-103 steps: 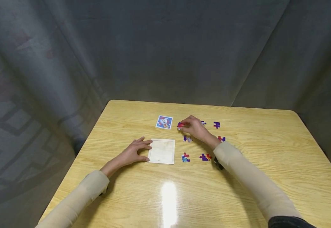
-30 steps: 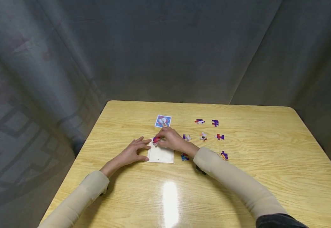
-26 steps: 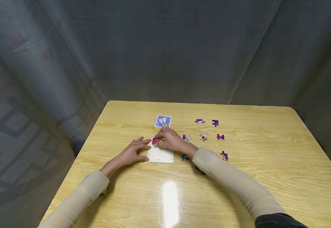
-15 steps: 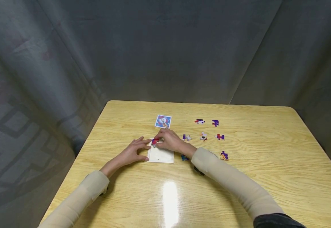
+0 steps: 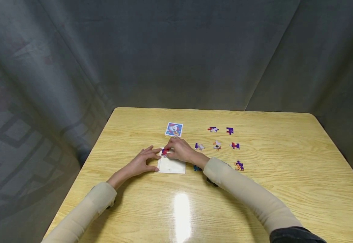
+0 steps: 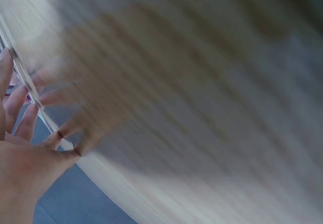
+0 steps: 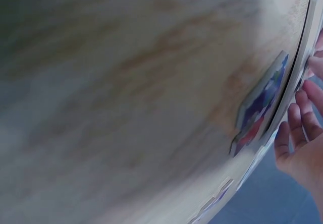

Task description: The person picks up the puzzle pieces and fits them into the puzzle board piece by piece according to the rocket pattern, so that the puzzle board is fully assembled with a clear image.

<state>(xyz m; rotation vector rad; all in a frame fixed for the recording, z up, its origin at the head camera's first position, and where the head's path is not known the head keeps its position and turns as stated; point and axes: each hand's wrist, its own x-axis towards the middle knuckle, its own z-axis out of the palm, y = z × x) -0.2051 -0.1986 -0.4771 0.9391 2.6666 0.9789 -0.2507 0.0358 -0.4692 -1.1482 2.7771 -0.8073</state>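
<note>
A square pale wooden board lies on the table in the head view. At its upper left corner my right hand pinches a red and purple jigsaw piece low over the board; whether it lies flat is hard to tell. My left hand touches the board's left side, fingers extended near the top and thumb at the lower corner. The left wrist view shows that hand at the far left. In the right wrist view, my right hand is at the board's edge.
Several loose jigsaw pieces lie right of the board, among them a purple one and a white one. The right forearm partly covers a blue piece. Behind the board lies a small picture card. A grey curtain hangs beyond the table.
My right hand has brought the red and purple piece from beside the picture card left to the board's upper left corner, then shifted it slightly there. My left hand stays at the board's left side.
</note>
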